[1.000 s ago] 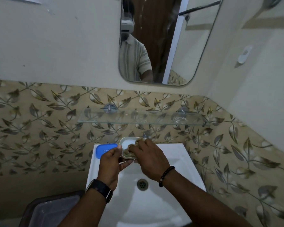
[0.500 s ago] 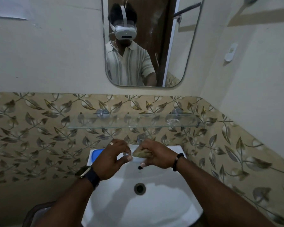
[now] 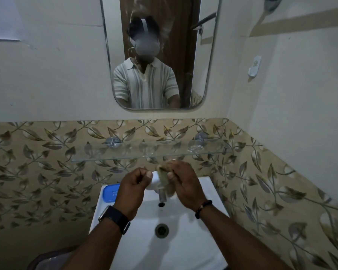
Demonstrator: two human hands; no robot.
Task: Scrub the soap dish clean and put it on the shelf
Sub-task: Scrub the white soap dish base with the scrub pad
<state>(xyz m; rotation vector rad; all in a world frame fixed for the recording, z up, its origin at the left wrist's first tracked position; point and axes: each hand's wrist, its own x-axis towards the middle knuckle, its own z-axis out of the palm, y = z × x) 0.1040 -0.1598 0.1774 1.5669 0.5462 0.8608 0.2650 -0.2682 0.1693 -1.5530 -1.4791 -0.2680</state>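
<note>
Mid-scrub at frame centre: left hand [image 3: 134, 189] grips the dish [image 3: 153, 182], right hand [image 3: 185, 184] clutches the scrubber [image 3: 164, 175]; shelf [image 3: 148, 152] above awaits it.

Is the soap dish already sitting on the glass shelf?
No, the soap dish is below the shelf, held over the sink in the left hand while the right hand rubs it.
</note>
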